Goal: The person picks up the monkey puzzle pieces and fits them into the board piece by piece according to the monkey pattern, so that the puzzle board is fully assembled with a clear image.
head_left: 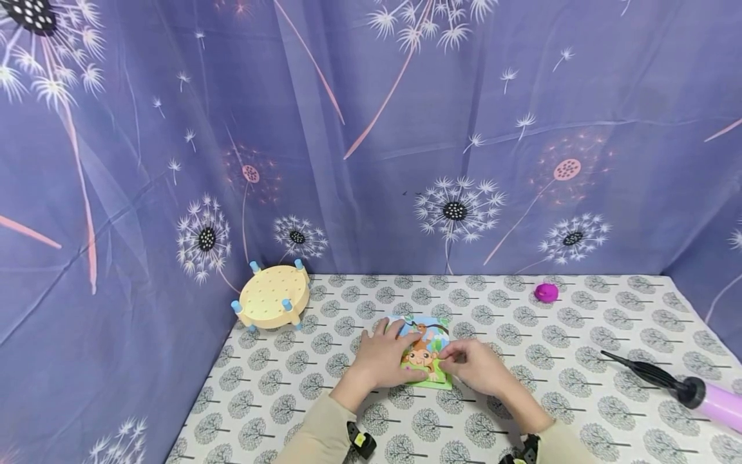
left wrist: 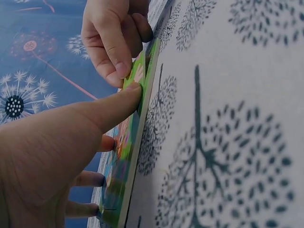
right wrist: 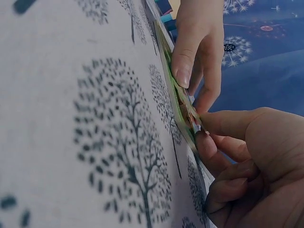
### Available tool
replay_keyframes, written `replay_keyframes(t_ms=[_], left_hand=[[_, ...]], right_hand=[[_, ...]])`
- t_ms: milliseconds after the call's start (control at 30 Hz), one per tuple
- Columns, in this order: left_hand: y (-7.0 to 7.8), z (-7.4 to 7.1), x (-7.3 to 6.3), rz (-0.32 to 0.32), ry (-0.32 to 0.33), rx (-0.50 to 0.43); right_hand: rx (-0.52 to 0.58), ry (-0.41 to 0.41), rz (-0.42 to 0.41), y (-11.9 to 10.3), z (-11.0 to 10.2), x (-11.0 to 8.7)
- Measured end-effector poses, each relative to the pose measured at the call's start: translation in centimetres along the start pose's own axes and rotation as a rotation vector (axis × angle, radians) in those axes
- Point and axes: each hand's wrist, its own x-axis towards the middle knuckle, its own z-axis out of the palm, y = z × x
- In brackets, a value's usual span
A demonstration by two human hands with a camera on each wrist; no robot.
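Observation:
A flat square puzzle (head_left: 418, 356) with a bright picture of a smiling monkey on a green and blue ground lies on the tablecloth. My left hand (head_left: 379, 358) spreads over its left side, fingers extended and thumb pressing along the near edge. At the right edge, my right hand (head_left: 478, 368) pinches a thin puzzle piece (right wrist: 188, 105) between thumb and fingers. Seen from the right wrist, that piece is tilted, its near side raised above the green-edged board (right wrist: 172, 90). The left thumb (left wrist: 124, 100) also touches the picture surface close to the right fingertips. Both hands cover parts of the picture.
A small yellow stool-like stand (head_left: 272, 298) with blue-tipped legs lies at the back left. A purple round object (head_left: 546, 292) sits at the back right. A lilac hand pump (head_left: 690, 392) with a black nozzle reaches in from the right. Dandelion-patterned curtains (head_left: 371, 142) enclose the table.

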Motion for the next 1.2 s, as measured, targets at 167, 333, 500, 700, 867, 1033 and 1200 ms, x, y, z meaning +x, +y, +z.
replay_keyframes(t_ms=[167,333,500,700,867,1033,1200], left_hand=[[0.0,0.1,0.1,0.006,-0.002,0.002],[0.1,0.1,0.1,0.003,-0.003,0.006],[0.3,0.0,0.3,-0.002,-0.006,0.005],[0.6,0.0,0.4,-0.026,0.009,-0.009],[0.9,0.2,0.5,-0.053,0.032,-0.025],[1.0,0.5,0.5,-0.068,0.042,-0.039],[0.3,0.8,0.5,-0.056,0.065,-0.067]], right_hand=[[-0.017,0.001,-0.001,0.0,0.1,0.1],[-0.015,0.001,0.013,0.0,0.2,0.0],[0.004,0.015,0.045,0.0,0.2,0.0],[0.023,0.039,0.106,0.0,0.3,0.4],[0.028,0.062,0.146,-0.1,0.7,0.7],[0.015,0.069,0.143,-0.3,0.9,0.8],[-0.018,0.102,0.126,0.0,0.9,0.7]])
